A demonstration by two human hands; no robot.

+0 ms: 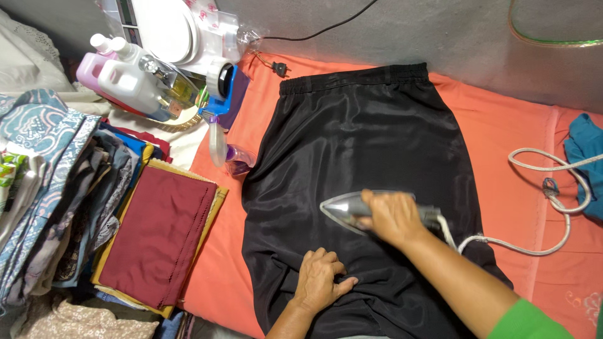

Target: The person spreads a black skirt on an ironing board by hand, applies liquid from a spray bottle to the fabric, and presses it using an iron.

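A shiny black skirt [364,132] with an elastic waistband lies flat on an orange cloth-covered surface [502,138]. My right hand [392,216] grips the handle of a silver iron [342,207], whose tip points left and which rests on the skirt's lower middle. My left hand [320,279] lies palm down on the black fabric just below the iron, fingers spread and pressing the cloth. A white cord [540,207] runs from the iron's rear and loops off to the right.
A folded dark red cloth [160,232] tops a stack of folded fabrics at the left, beside more piled clothes [50,188]. A spray bottle [220,141], white and pink jugs [122,78] and a white appliance [169,28] stand at the upper left. A teal garment [587,157] lies at the right edge.
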